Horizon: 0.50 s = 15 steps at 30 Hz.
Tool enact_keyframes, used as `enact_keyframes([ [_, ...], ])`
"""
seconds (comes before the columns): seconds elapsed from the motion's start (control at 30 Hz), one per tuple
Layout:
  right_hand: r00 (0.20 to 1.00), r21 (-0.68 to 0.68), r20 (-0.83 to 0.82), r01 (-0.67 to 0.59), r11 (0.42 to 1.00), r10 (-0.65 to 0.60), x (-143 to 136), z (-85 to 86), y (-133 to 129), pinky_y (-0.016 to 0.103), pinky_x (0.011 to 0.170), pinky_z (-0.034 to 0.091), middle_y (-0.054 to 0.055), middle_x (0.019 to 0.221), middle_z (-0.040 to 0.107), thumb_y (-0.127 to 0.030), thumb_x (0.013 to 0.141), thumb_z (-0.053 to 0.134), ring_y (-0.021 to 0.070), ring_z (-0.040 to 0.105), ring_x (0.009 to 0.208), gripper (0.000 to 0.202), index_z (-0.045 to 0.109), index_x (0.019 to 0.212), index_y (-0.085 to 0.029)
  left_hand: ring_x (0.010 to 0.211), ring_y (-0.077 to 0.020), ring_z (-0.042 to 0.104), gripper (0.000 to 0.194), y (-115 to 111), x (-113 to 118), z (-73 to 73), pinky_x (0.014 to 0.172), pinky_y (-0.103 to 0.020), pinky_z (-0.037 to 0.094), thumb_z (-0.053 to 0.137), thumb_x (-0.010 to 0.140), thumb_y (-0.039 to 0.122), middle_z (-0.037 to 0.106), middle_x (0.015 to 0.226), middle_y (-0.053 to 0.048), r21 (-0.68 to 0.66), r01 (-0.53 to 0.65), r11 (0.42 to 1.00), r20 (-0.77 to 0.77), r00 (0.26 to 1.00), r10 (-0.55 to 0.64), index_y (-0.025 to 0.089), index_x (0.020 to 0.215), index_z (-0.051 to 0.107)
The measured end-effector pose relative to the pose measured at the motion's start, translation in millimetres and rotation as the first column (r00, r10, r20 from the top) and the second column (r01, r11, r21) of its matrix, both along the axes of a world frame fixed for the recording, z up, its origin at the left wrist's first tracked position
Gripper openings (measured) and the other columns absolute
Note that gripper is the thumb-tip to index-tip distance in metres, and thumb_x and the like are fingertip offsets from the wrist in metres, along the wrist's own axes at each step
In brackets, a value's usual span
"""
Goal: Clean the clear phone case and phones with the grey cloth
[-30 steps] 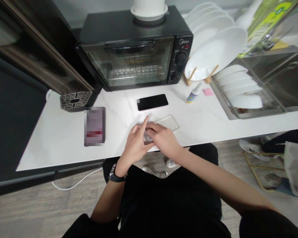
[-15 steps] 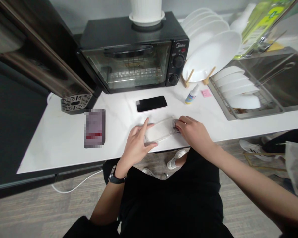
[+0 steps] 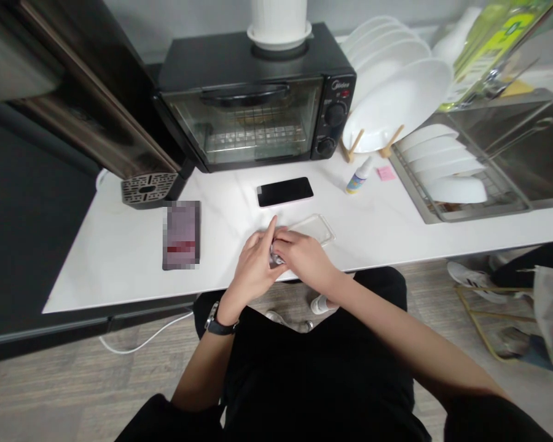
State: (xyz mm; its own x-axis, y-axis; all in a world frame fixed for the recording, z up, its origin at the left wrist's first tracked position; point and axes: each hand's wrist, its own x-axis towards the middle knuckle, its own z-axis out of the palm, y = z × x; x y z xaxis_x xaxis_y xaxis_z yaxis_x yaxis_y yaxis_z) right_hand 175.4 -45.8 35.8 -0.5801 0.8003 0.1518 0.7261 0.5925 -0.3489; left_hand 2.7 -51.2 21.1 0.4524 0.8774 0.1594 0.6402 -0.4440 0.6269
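A clear phone case (image 3: 320, 229) lies flat on the white counter (image 3: 120, 264) near its front edge. My left hand (image 3: 255, 261) rests at the case's left end, thumb and index finger spread around it. Over that same end, my right hand (image 3: 306, 258) is closed on a crumpled greyish cloth, mostly hidden by the fingers. Behind the case lies a black-screened phone (image 3: 286, 192). To the right of the phone stands a small spray bottle (image 3: 358, 178).
A black toaster oven (image 3: 258, 104) stands at the back, a coffee machine's drip tray (image 3: 148, 188) to its left. The blurred purple packet (image 3: 182, 236) lies at left. White plates (image 3: 391, 104), a pink note (image 3: 386, 173) and a sink rack (image 3: 442, 166) are at right.
My right hand has moved left along the case with the cloth, from its right end to its left end beside my left hand. The camera view has shifted slightly.
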Motion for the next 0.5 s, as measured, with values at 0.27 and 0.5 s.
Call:
enact_keyframes([
  [0.27,0.965,0.049,0.199,0.165,0.985,-0.171,73.4,18.5,0.0,0.032,0.073,0.042,0.007,0.100,0.071,-0.012,0.103,0.061,0.0203,0.065,0.090,0.016,0.070,0.090,-0.017,0.136,-0.0342,0.055,0.111,-3.3,1.6,-1.5,0.116,-0.051,0.041,0.083,0.089,0.035,0.059,0.156,-0.011,0.034,-0.024,0.999,-0.007,1.000,0.024,0.031,0.173,0.010],
  [0.5,0.832,0.221,0.296,0.419,0.881,-0.470,69.6,11.3,8.3,0.034,0.062,0.037,0.014,0.102,0.071,-0.011,0.105,0.053,0.0247,0.063,0.092,0.020,0.072,0.101,-0.013,0.134,-0.0341,0.057,0.109,0.7,3.7,1.3,0.116,-0.051,0.041,0.083,0.089,0.036,0.060,0.156,-0.009,0.022,-0.005,1.000,-0.039,0.999,0.006,0.032,0.172,0.014],
])
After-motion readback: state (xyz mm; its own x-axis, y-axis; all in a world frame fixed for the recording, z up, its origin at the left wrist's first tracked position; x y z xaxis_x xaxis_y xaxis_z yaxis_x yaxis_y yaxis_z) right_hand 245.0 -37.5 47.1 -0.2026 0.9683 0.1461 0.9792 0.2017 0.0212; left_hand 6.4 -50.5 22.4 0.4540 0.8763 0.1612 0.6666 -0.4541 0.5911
